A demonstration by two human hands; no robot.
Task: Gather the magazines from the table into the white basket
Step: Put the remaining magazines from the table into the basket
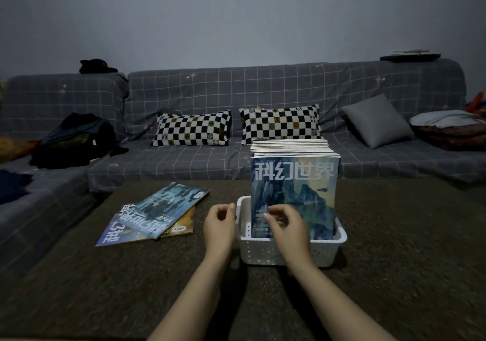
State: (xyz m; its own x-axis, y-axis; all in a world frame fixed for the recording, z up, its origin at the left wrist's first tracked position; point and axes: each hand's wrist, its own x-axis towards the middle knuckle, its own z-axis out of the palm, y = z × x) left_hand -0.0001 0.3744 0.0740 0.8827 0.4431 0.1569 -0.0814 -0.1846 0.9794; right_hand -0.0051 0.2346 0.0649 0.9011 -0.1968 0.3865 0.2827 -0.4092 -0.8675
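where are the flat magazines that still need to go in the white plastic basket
In the head view, three overlapping flat magazines lie on the dark table, to the left of the white plastic basket and the left hand.

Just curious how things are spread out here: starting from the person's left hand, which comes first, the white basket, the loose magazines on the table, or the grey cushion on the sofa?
From the left hand:
1. White basket, right beside it on the right.
2. Loose magazines, on the table to its left.
3. Grey cushion, far back right on the sofa.
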